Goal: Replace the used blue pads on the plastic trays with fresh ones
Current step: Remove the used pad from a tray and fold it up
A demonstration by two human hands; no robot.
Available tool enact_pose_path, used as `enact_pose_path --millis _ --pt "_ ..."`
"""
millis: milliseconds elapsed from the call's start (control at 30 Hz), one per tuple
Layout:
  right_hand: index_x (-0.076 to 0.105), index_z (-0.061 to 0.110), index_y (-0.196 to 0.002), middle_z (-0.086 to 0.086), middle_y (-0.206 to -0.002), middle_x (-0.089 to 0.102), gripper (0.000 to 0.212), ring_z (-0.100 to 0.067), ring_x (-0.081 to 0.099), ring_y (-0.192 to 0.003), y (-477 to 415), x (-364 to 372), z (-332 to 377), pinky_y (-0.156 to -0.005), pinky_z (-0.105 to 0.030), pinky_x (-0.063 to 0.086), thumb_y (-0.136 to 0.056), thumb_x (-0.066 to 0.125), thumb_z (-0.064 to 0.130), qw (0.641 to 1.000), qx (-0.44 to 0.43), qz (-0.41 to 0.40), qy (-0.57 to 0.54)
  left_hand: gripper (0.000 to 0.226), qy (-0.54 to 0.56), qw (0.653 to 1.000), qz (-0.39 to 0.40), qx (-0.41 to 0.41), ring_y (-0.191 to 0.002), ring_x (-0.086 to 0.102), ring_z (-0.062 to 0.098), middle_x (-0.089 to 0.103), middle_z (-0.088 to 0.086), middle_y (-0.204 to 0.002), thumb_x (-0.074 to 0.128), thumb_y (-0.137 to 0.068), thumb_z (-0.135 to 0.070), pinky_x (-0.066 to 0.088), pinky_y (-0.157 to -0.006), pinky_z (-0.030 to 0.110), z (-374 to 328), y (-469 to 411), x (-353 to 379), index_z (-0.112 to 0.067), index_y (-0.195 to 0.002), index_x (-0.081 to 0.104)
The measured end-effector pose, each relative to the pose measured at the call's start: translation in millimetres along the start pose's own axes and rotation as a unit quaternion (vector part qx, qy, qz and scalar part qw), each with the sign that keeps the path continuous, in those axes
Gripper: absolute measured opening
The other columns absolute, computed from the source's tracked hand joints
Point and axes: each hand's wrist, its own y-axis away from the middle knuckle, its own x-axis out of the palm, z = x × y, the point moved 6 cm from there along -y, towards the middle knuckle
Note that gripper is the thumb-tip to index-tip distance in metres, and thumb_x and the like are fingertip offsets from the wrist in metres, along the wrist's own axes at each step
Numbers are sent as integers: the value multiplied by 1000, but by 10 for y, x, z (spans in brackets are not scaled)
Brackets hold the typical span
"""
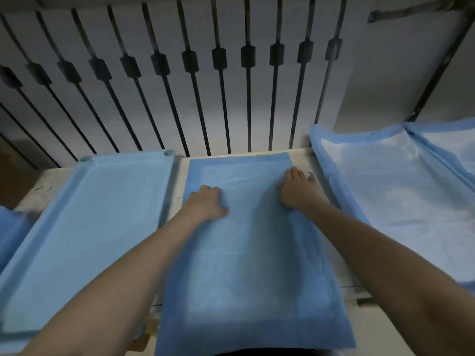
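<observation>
Pressing with both hands on the middle blue pad: right hand palm-down with fingers straight, flat near the far right corner; left hand knuckles-up near the left edge, fingers bent onto the sheet, too blurred to tell whether pinching a fold or only pushing. Lying lengthwise from the far edge of the pale work surface toward the body, under both forearms, near end reaching the bottom of the view. Cannot tell whether covering a tray or lying straight on the surface, nor whether fresh or used. Judged as mid-task, probably spreading or smoothing this sheet. Just beside on the left, a bare plastic tray with no pad in it, so still to be lined. Just beside on the right, apart from the fingertips, a second pad with edges turned up as if seated in a tray, looking done; beyond it a further pad, partly out of view. At the far left edge, another scrap of blue sheet, cut off. Behind everything, a row of dark metal bars against a pale wall.
</observation>
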Motion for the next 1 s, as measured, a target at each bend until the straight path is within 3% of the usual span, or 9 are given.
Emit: enact_pose_path --millis 100,233,367,500,567,700,800,900,1000 --pt "16 4 -148 -11 -157 13 55 -23 11 -145 -84 -152 394 -114 -49 13 -98 31 22 997 -66 -26 -3 39 -16 996 -88 -16 -124 40 31 40 9 -133 45 -91 -22 42 -94 42 -70 -7 -110 -14 -128 44" --pt "18 21 -151 0 -160 8 53 -15 8 -147 -87 -99 1046 -115 -49 10 -101 32 32 966 -247 21 -70 42 -5 998 -57 26 -128 33 33 37 10 -136 43 -91 -29 37 -104 47 -117 -116 23 -15 -130 41" --pt "18 24 -151 -1 -159 11 49 -16 11 -146 -396 25 811 -115 -47 12 -102 22 32 983 -168 28 -71 42 -3 999 -38 16 -129 33 29 37 8 -131 45 -93 -35 38 -102 47 -4 -205 72 -7 -123 42" --pt "22 14 -148 -8 -156 18 48 -24 19 -142 -445 -16 122 -112 -52 18 -101 21 24 997 -33 22 -61 66 14 999 -32 -16 -140 22 23 26 8 -147 44 -93 -48 34 -107 47 108 -221 84 -2 -140 29" --pt "30 8 -141 -12 -150 27 46 -26 27 -137 -261 -107 2 -110 -50 23 -97 26 16 1000 -7 8 -9 66 8 998 -36 -41 -139 25 24 28 9 -147 43 -94 -46 35 -107 45 99 -141 62 -2 -141 29" --pt "26 13 -145 -8 -157 15 53 -21 15 -145 377 -104 421 -114 -46 17 -94 39 10 989 -144 -12 -28 37 -29 998 -54 -10 -121 46 30 45 11 -131 49 -91 -26 43 -96 40 -78 223 28 -8 -124 49" --pt "34 22 -146 -2 -157 20 49 -17 22 -144 884 34 697 -114 -38 20 -97 37 16 968 -234 26 -85 43 -26 997 -33 64 -120 49 30 48 10 -126 56 -83 -19 44 -98 41 -190 497 173 -14 -125 51" --pt "38 25 -144 1 -156 24 46 -14 25 -143 1284 18 539 -113 -34 23 -98 39 22 968 -230 10 -101 46 -14 993 -15 118 -121 50 30 50 12 -126 60 -80 -16 44 -100 38 -273 894 283 -13 -125 54" --pt "39 29 -143 5 -155 26 44 -13 29 -141 1551 -9 175 -111 -31 28 -99 39 26 975 -201 0 -94 50 -12 993 7 114 -124 48 28 47 12 -131 58 -80 -12 40 -103 35 -167 1248 349 -11 -130 52"
